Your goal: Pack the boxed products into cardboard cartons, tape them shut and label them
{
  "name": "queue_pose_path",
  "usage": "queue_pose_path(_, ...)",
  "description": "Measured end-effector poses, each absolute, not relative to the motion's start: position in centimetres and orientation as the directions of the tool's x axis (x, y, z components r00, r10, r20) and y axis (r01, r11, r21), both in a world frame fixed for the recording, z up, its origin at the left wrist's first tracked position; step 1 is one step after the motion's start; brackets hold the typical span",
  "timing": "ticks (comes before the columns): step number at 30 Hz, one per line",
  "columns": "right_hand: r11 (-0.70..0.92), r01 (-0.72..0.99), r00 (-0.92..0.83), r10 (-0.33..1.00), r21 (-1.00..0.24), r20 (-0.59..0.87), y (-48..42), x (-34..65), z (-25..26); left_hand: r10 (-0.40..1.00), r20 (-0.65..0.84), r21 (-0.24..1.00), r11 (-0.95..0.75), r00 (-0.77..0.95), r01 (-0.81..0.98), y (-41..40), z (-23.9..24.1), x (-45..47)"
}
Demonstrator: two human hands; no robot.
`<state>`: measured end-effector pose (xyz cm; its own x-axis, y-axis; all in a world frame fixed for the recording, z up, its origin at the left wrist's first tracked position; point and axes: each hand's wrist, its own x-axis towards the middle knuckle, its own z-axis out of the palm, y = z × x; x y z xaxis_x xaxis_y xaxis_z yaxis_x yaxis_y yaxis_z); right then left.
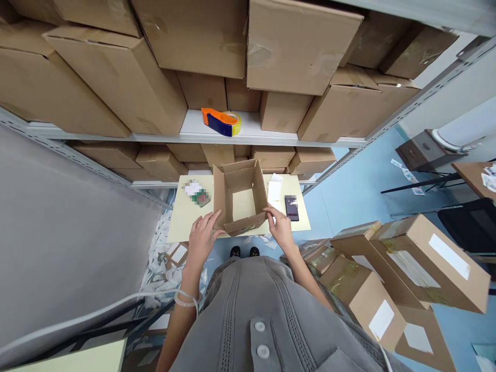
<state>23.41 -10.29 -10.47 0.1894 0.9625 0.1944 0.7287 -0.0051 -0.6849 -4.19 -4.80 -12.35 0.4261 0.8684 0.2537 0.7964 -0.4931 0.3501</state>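
Observation:
An open cardboard box (242,199) stands upright on a small pale yellow table (176,219), its flaps raised and its bare bottom showing. My left hand (202,237) holds it at the near left corner, fingers against the left flap and thumb lower down. At the near right corner, my right hand (279,227) pinches the flap edge between thumb and fingers. Left of the box lies a small item in white and green wrapping (197,192), partly blurred. On the right are a white paper slip (274,191) and a dark phone (292,207).
An orange and blue tape dispenser (220,123) lies on the white shelf (250,135) ahead, among stacked cartons (306,41). Sealed, labelled boxes (426,258) are piled on the floor at my right. Paper scraps (158,261) cover the floor at left. A white cable (96,308) crosses there.

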Motion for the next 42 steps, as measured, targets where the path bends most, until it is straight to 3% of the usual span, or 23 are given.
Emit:
queue_pose_path(10, 0.052, 0.752, 0.114, 0.971, -0.657, 0.208, -12.0, 22.1, -10.3, 0.860, 0.230, 0.358, -0.510, 0.455, 0.783, -6.5, -11.1, -3.0)
queue_pose_path(19, -0.092, 0.750, 0.285, 0.939, -0.656, 0.194, -11.3, 22.4, -10.6, 0.977, 0.161, 0.443, -0.199, 0.141, 0.874, -6.9, -12.0, -2.2)
queue_pose_path(26, -0.099, 0.765, 0.278, 0.942, -0.636, 0.187, -11.2, 22.0, -10.6, 0.976, 0.215, 0.421, -0.113, 0.022, 0.900, -7.2, -13.1, -1.1)
queue_pose_path(31, -0.071, 0.826, 0.255, 0.932, -0.560, 0.259, -9.9, 22.4, -8.3, 0.977, 0.213, 0.395, -0.088, 0.002, 0.915, -7.3, -12.8, -0.4)
queue_pose_path(36, 0.074, 0.894, 0.089, 0.938, -0.443, 0.335, -4.8, 21.7, -3.5, 0.980, 0.201, 0.388, -0.086, 0.007, 0.918, -7.2, -12.5, -0.1)
queue_pose_path(40, 0.123, 0.954, -0.094, 0.989, -0.272, 0.118, 1.6, 20.0, -1.7, 0.976, 0.216, 0.389, -0.092, 0.006, 0.917, -7.2, -12.7, 0.0)
queue_pose_path(42, 0.126, 0.960, -0.111, 0.991, -0.252, 0.072, 4.1, 19.1, -2.0, 0.974, 0.225, 0.392, -0.093, 0.003, 0.915, -7.3, -12.8, 0.0)
